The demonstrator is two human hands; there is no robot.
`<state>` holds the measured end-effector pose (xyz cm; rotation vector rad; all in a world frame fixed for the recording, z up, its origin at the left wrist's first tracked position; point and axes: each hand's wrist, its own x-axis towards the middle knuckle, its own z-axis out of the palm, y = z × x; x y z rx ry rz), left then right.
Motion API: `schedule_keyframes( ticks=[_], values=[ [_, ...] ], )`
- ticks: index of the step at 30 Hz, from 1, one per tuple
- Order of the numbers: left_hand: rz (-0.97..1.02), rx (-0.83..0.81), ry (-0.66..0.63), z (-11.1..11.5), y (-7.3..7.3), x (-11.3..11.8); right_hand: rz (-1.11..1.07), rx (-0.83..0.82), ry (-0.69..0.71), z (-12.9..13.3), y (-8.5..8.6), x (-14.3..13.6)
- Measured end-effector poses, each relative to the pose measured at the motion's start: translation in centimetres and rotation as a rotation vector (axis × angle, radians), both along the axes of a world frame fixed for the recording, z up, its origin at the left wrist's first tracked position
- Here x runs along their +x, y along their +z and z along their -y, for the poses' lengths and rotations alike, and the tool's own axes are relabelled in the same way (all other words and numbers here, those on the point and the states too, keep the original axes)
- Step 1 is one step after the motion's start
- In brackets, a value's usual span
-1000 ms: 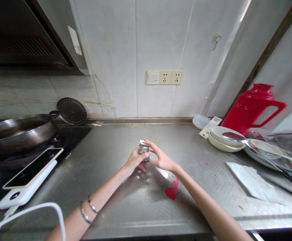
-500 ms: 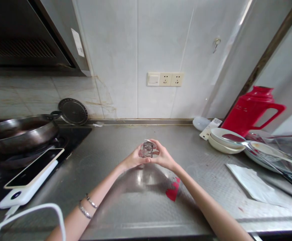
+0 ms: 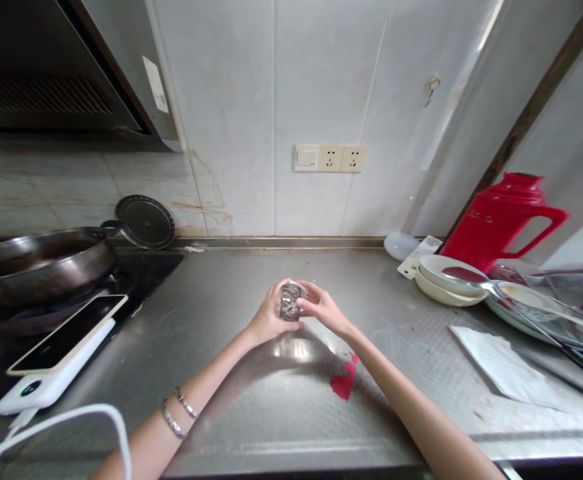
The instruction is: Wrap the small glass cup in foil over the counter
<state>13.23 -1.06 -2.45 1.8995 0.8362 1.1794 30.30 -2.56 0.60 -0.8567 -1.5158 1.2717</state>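
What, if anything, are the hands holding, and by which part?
A small grey-patterned object, held by its sides: left hand at its left, right hand at its right.

No readable text — hood label point(image 3: 155, 84), thermos marks point(image 3: 481, 216), pale card point(image 3: 420, 257), all too blurred

I see everything from a camera worn on my own head, looking forward and down over the metal counter point(image 3: 181, 320), with my left hand point(image 3: 266, 317) and right hand point(image 3: 324, 311) just below the middle of the view. It faces the tiled wall point(image 3: 221, 100) almost straight on, and takes in a wide sweep, from the range hood point(image 3: 46, 80) at upper left to the red flask point(image 3: 496, 220) at right.
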Motion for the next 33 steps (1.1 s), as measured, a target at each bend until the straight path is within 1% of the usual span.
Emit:
schedule_keyframes(
  ticks=[2, 4, 7, 9, 12, 14, 16, 18, 22, 25, 29, 33],
  values=[
    [0.046, -0.062, -0.029, 0.1, 0.3, 0.0, -0.051, -0.084, -0.012, -0.1, 0.2, 0.1],
    [0.084, -0.103, -0.052, 0.2, 0.6, 0.1, -0.071, -0.114, -0.052, -0.4, 0.1, 0.1],
    [0.126, -0.117, -0.08, 0.5, 0.8, 0.4, -0.054, -0.095, -0.108, -0.8, -0.3, 0.1],
    [0.143, -0.124, -0.101, 0.9, 0.9, 0.7, -0.023, -0.065, -0.177, -1.2, -0.7, 0.2],
    [0.145, -0.14, -0.09, 1.5, 1.0, 1.1, 0.108, 0.071, -0.315, -1.5, -1.1, 0.7],
    [0.137, -0.141, -0.047, 1.7, 1.0, 1.2, 0.231, 0.207, -0.404, -1.5, -1.0, 1.1],
    [0.117, -0.134, 0.005, 1.7, 1.0, 1.2, 0.316, 0.303, -0.452, -1.3, -0.7, 1.3],
    [0.107, -0.137, 0.046, 1.5, 0.9, 1.2, 0.318, 0.33, -0.443, -1.0, -0.4, 1.1],
    [0.111, -0.158, 0.065, 1.3, 0.7, 1.2, 0.194, 0.305, -0.307, -0.2, -0.1, 0.3],
    [0.096, -0.17, 0.071, 1.4, 0.7, 1.2, 0.181, 0.321, -0.268, 0.3, -0.2, -0.1],
    [0.09, -0.187, 0.101, 1.3, 0.4, 1.6, 0.24, 0.453, -0.256, 0.8, -0.4, -0.1],
    [0.197, -0.222, 0.088, 1.2, 0.3, 2.2, 0.265, 0.612, -0.253, 1.2, -0.7, -0.3]
  ],
)
